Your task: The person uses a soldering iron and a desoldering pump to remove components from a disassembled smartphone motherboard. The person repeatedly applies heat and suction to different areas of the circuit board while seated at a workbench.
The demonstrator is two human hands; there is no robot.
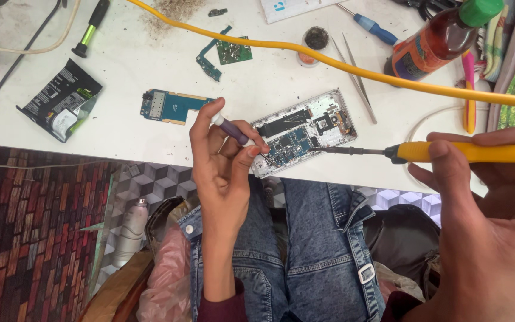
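Observation:
An opened phone (305, 132) with its circuit board bared lies near the front edge of the white table (126, 128). My left hand (225, 158) pinches a thin purple-handled tool (232, 129), whose tip rests on the phone's lower left part. My right hand (490, 191) grips a yellow soldering iron (460, 152). Its dark metal tip (335, 150) reaches left and touches the phone's board. The iron's yellow cable (329, 59) runs across the table behind the phone.
A blue circuit board (171, 106) and a green board piece (229, 52) lie left of the phone. Tweezers (357, 80), a small flux tin (315, 42), a blue screwdriver (374, 27), a brown bottle with green cap (442, 39) and a black packet (61, 100) also sit on the table.

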